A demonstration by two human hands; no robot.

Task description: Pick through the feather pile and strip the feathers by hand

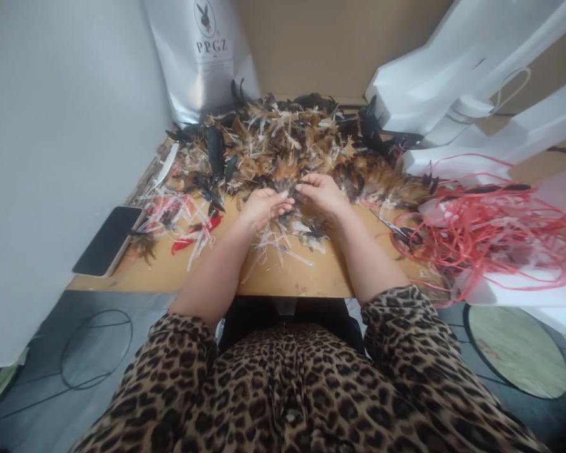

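Note:
My left hand (268, 206) pinches a small bunch of brown feathers (285, 176) between thumb and fingers, just above the table. Opposite it, my right hand (323, 190) is closed, its thumb and forefinger together at the right side of the bunch, touching a dark feather. A wide heap of brown, white and black feathers (287, 129) lies right behind both hands. Beneath them are loose feathers (314, 238) and pale strips (276, 242). Exactly what sits between the right fingertips is too small to make out.
A phone (108, 242) lies at the table's left edge, near pale and red scraps (183, 229). Scissors (391, 225) rest right of my right forearm, beside tangled red ribbon (495, 233). A silver bag (207, 63) stands at the back left; a white container (462, 116) is at the right.

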